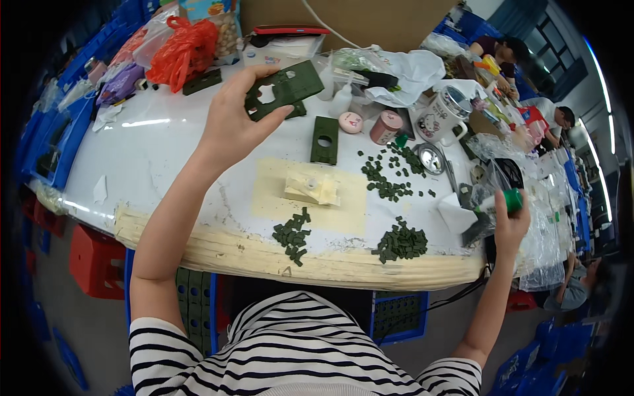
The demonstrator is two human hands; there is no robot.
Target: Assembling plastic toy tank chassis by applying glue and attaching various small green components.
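My left hand (228, 119) is raised over the far left part of the table, its fingers and thumb closed on the edges of a dark green plastic plate (297, 83) with a round hole. Another dark green part lies partly hidden beneath it. Out at the right edge, my right hand (510, 228) grips a small green bottle (512, 200) with a pale tip that points left. A similar dark green plate (324, 140) with a hole lies on the table. Closer to me, a cream block (310, 188) wrapped in tape rests on a taped patch.
Small green pieces lie in piles, one at the front left (292, 236), one at the front right (400, 241). A white mug (444, 117), a pink jar (386, 127) and a white squeeze bottle (341, 100) stand farther back. A red plastic bag (181, 54) sits at far left. Other people work at right.
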